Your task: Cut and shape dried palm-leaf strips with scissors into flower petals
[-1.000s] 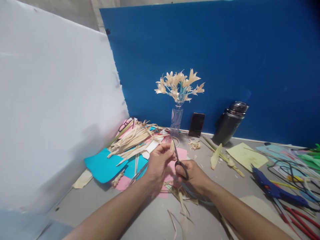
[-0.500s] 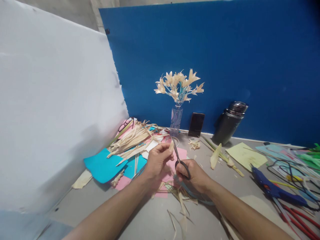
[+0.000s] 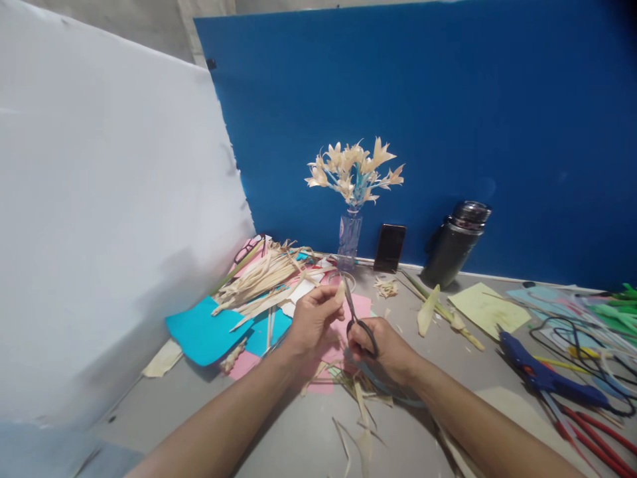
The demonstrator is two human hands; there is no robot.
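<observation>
Left of centre, just beyond the heaped pale strips (image 3: pixel 263 272), the left hand (image 3: pixel 313 315) pinches a small pale piece (image 3: pixel 340 293) between thumb and fingers; squeezed unevenly, it could split. Just right of it rise the scissors (image 3: pixel 351 307), their handle clasped in the right hand (image 3: pixel 383 345); a slip could nick that thumb, though whether the blades are parted is hard to tell.

Lighting moderate, diffuse. Soft shadow on white board (image 3: pixel 114 172), along left edge of counter (image 3: pixel 149 411). Faint glare on blue board (image 3: pixel 448 99); upper right corner dark. Fine detail soft.
</observation>
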